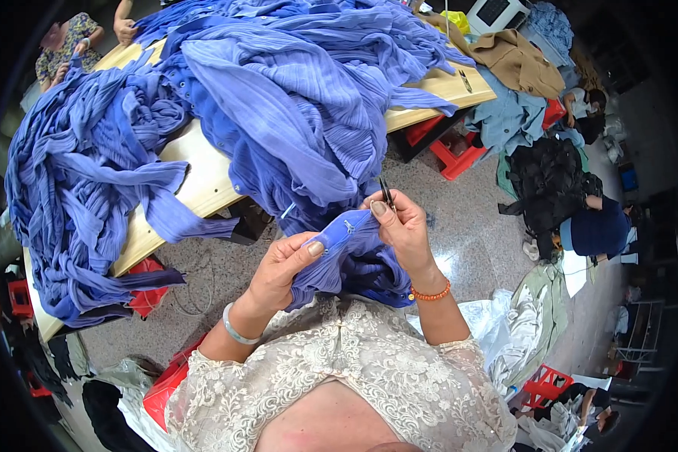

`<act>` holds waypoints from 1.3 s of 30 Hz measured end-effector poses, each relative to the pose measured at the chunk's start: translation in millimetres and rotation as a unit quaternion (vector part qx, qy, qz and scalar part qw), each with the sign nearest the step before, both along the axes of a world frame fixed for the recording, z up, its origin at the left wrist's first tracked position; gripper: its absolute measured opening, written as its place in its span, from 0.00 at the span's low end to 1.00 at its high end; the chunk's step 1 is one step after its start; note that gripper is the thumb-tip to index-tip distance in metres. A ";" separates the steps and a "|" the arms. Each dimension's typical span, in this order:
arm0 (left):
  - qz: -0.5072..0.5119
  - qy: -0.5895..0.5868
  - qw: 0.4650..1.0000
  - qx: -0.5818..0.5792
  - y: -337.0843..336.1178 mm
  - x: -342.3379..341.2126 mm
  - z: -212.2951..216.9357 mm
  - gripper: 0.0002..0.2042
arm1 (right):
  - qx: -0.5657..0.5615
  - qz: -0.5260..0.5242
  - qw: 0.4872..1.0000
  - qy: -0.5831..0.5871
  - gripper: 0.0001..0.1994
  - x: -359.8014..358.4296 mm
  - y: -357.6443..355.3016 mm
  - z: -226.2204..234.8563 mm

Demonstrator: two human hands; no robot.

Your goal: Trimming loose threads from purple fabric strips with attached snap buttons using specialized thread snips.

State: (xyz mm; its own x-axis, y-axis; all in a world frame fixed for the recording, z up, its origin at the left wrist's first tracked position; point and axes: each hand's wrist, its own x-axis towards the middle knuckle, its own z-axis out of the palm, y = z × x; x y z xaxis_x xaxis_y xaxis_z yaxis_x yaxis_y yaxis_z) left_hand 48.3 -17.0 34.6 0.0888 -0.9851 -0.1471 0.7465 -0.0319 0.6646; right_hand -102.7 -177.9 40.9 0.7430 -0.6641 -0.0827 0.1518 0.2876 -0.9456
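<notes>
My left hand pinches the edge of a blue ribbed knit garment, thumb on top. A small pale metal fastener or thread shows on the stretched strip between my hands. At the strip's other end, my right hand has its thumb and fingers closed on dark thread snips, which point up and away from me. Its fingertips also meet the garment's edge. The rest of this garment hangs over my lap, joined to or lying against the blue pile spilling off the table.
Across the pale wooden table lie heaps of blue knits; another pair of snips rests at its right. A brown garment and red stools stand beyond. A person handles blue cloth at far left; others sit at right.
</notes>
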 end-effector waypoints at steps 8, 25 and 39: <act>-0.007 0.013 0.998 0.059 -35.0 -6.2 -5.2 0.15 | -0.400 -0.030 0.914 0.062 0.11 -12.1 -5.1 21.5; 0.026 0.000 0.987 0.160 -85.4 -23.6 -8.9 0.12 | -0.564 -0.060 0.818 0.094 0.15 -30.6 -38.5 -1.8; 0.046 -0.208 0.974 0.072 -92.6 -39.1 -2.2 0.17 | -0.326 0.002 0.942 0.079 0.05 -56.4 -37.8 -0.9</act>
